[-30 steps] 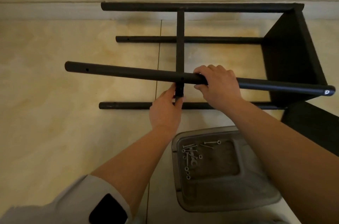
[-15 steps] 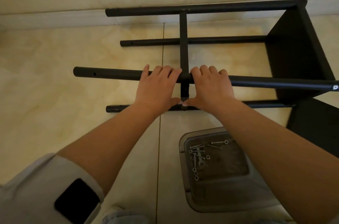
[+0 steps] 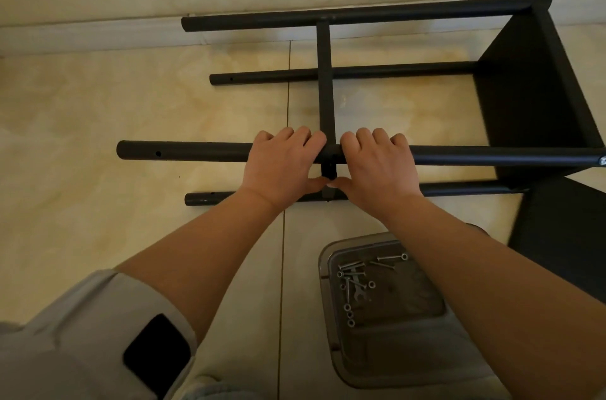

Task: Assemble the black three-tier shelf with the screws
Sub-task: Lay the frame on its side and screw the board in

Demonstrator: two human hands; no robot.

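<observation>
Shelf frame (image 3: 537, 88) lies sideways on the floor, one end panel on, both hands, left (image 3: 282, 163) and right (image 3: 377, 163), wrapped round the near pole (image 3: 183, 152) at the crossbar (image 3: 325, 85), screws (image 3: 355, 281) unused in tray, so maybe half done

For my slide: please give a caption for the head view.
Both hands, left and right, grip the black shelf pole above a screw tray.

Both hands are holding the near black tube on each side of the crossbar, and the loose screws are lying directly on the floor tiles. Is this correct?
Not quite. The head view shows the screws lying inside a clear plastic tray that sits on the floor, not directly on the tiles. The rest holds: the left hand and the right hand grip the near black tube on each side of the crossbar.
</observation>
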